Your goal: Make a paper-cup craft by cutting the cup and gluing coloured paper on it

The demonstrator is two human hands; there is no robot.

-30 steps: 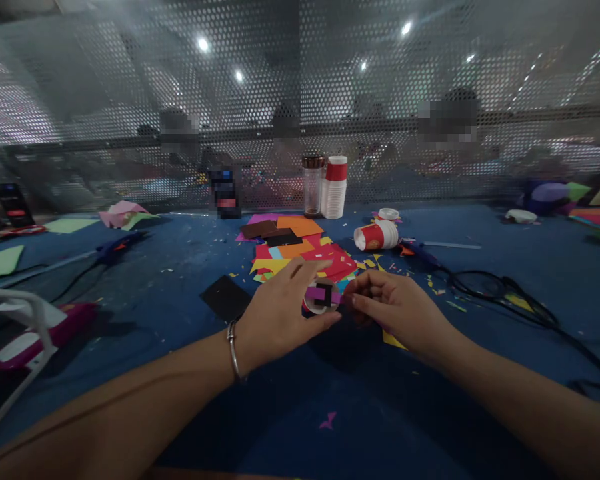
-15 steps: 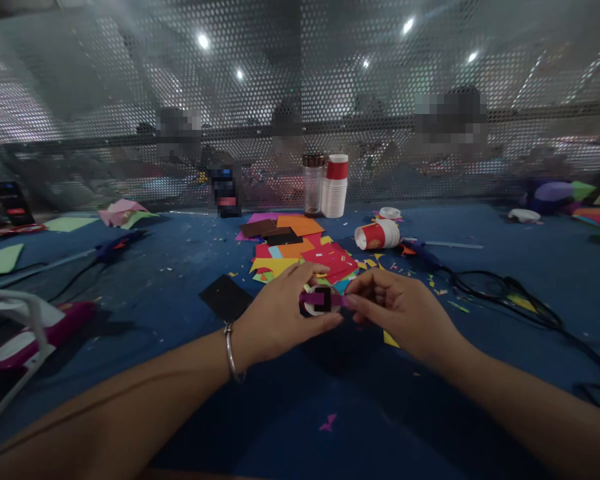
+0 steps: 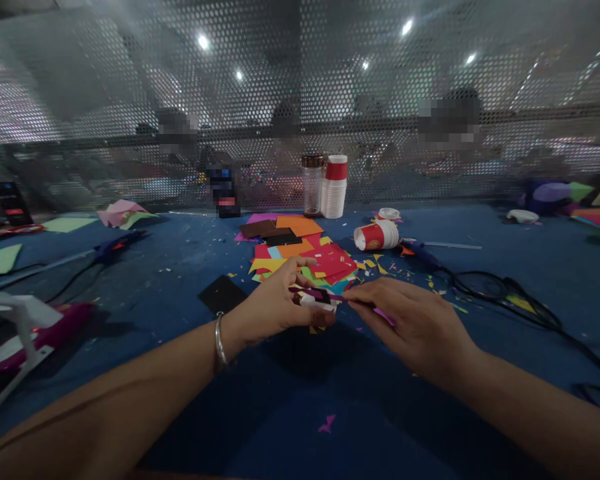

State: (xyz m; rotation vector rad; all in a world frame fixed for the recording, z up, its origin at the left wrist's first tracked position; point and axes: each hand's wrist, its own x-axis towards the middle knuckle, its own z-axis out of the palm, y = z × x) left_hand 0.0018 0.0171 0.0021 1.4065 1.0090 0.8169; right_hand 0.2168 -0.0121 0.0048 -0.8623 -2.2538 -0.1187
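Note:
My left hand (image 3: 280, 300), with a bracelet at the wrist, is closed around a small white paper cup (image 3: 325, 307). The cup is tilted and mostly covered by the fingers and thumb. Across it runs a purple paper strip (image 3: 336, 297) with a black piece of paper (image 3: 322, 294) on its middle. Between thumb and fingertips, my right hand (image 3: 405, 313) pinches the strip's right end. A little purple paper (image 3: 384, 316) shows just under the right hand. Coloured paper sheets (image 3: 330, 260) lie beyond both hands.
Red-and-white cups (image 3: 375, 236) lie on their side, near a glue gun (image 3: 423, 255) with a looping cable. A glass bottle (image 3: 312, 190) and stacked cups (image 3: 335, 190) stand against the perforated screen. A black sheet (image 3: 221, 295), another glue gun (image 3: 117, 247) and a magenta-based stand (image 3: 55, 337) sit left.
The cup and strip have tipped, so the cup's side shows more than its round end. My right hand has turned knuckles up, and my left hand has shifted slightly left.

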